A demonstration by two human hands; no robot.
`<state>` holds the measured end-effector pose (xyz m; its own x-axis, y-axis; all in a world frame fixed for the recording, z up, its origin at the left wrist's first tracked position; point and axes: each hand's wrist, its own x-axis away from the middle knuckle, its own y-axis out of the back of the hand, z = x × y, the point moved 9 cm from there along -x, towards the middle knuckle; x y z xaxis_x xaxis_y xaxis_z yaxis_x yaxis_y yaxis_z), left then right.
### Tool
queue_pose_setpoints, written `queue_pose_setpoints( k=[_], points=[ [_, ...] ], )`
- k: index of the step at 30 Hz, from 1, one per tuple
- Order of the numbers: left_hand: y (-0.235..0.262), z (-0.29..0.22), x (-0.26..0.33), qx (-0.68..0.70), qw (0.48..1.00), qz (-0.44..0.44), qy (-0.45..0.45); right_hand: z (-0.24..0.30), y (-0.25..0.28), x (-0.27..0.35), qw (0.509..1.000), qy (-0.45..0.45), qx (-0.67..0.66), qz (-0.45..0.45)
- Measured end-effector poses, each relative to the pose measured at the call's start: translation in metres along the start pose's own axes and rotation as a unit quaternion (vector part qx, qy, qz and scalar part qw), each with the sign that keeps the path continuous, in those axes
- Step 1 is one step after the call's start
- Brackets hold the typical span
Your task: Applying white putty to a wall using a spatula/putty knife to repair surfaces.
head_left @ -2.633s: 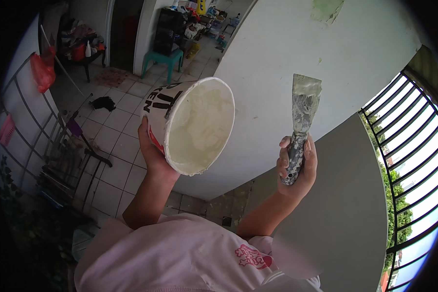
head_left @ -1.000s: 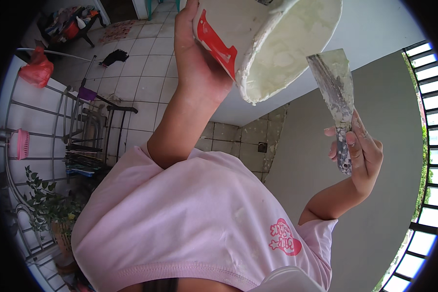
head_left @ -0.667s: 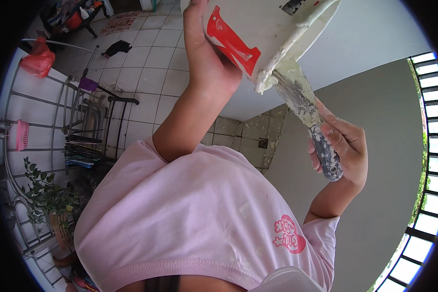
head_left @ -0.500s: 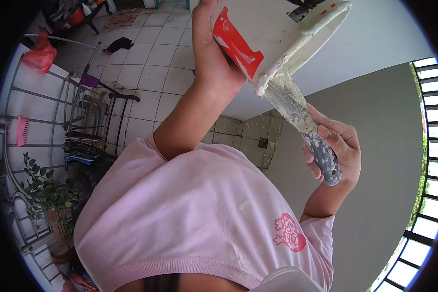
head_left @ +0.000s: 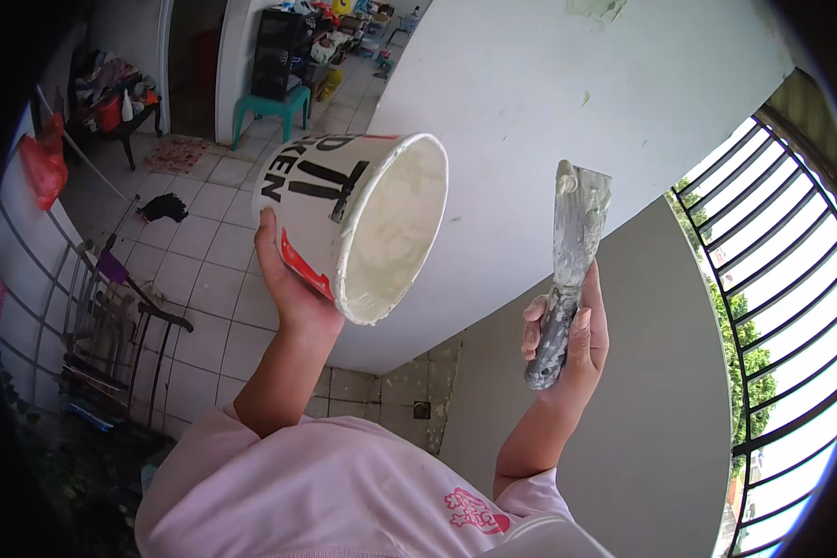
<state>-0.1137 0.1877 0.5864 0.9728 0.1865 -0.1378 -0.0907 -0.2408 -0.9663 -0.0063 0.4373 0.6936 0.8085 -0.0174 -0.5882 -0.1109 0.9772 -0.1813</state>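
My left hand (head_left: 299, 288) grips a white paper bucket (head_left: 293, 200) with red and black print, from below and its left side. The bucket is tilted, its mouth turned to the right, and pale wet putty (head_left: 395, 228) coats the inside and the rim. In my right hand (head_left: 577, 339) is a putty knife (head_left: 581, 219), fingers wrapped round its grey, putty-smeared handle. The blade points up, apart from the bucket, with a small lump of putty near its upper left corner. Behind it stands a white wall (head_left: 502, 121).
A grey wall (head_left: 623, 400) meets the white one, and a black barred window (head_left: 763, 307) is at the right. Left, on the tiled floor, are a metal rack (head_left: 112, 344) and a dark cloth (head_left: 165, 206). A teal stool (head_left: 272, 110) stands farther back.
The putty knife has come out of the bucket's mouth and now points upward, apart from it. The bucket sits lower and farther left, and the view has tipped up to show more wall and room.
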Motion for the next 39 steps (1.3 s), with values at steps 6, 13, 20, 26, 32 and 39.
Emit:
queue_pose_setpoints(
  k=[6, 13, 20, 26, 32, 39],
  points=[
    [0.007, -0.014, 0.002, 0.021, 1.0, 0.013, 0.006, 0.074, -0.002, -0.12, 0.744, 0.355, 0.56, -0.081],
    [0.021, -0.048, 0.006, 0.023, 0.999, -0.019, -0.021, 0.125, -0.029, -0.214, 0.521, 0.536, 0.663, -0.042],
    [0.021, -0.055, 0.011, 0.001, 0.995, -0.067, -0.076, 0.135, -0.014, -0.261, 0.525, 0.523, 0.672, 0.017],
    [0.027, -0.059, 0.015, 0.001, 0.992, -0.088, -0.088, 0.116, 0.005, -0.258, 0.56, 0.449, 0.694, 0.049],
    [0.027, -0.06, 0.014, 0.01, 0.994, -0.058, -0.088, 0.133, -0.009, -0.258, 0.547, 0.5, 0.671, 0.005],
    [0.022, -0.061, 0.022, 0.002, 0.995, -0.053, -0.082, 0.144, 0.01, -0.254, 0.496, 0.474, 0.727, -0.027]
  ],
)
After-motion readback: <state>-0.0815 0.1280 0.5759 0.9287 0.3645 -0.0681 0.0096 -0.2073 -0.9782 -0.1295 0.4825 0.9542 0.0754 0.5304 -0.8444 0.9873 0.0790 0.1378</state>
